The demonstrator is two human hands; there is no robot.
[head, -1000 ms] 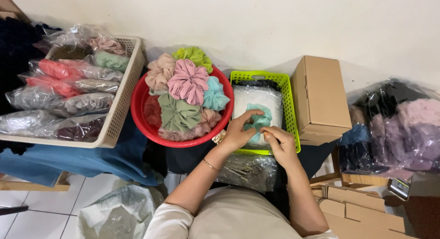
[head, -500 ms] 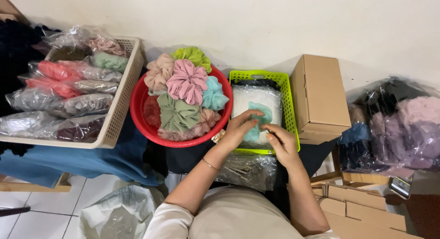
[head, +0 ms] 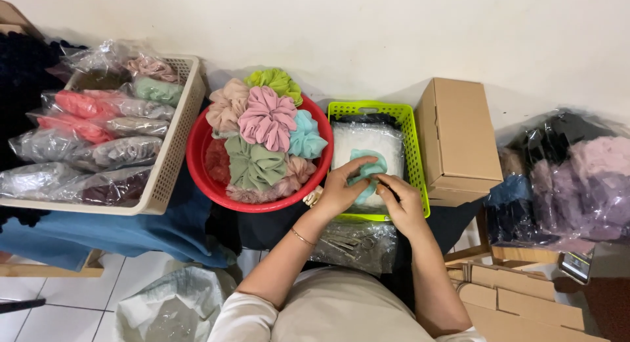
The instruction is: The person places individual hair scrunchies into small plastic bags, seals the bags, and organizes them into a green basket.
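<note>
A person's left hand [head: 339,192] and right hand [head: 401,204] both pinch a teal scrunchie [head: 365,173], fingers curled around it, over a lime-green basket [head: 412,129] of clear bags. Just left of the hands, a red basin [head: 201,175] holds many loose scrunchies (apparently still unbagged). Bagged ones fill a beige crate [head: 172,135] farther left.

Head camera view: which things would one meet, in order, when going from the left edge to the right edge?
Beige basket of bagged scrunchies → red basin of scrunchies → left hand → teal scrunchie held over the green basket → right hand → cardboard box → dark and purple bagged fabric.
</note>
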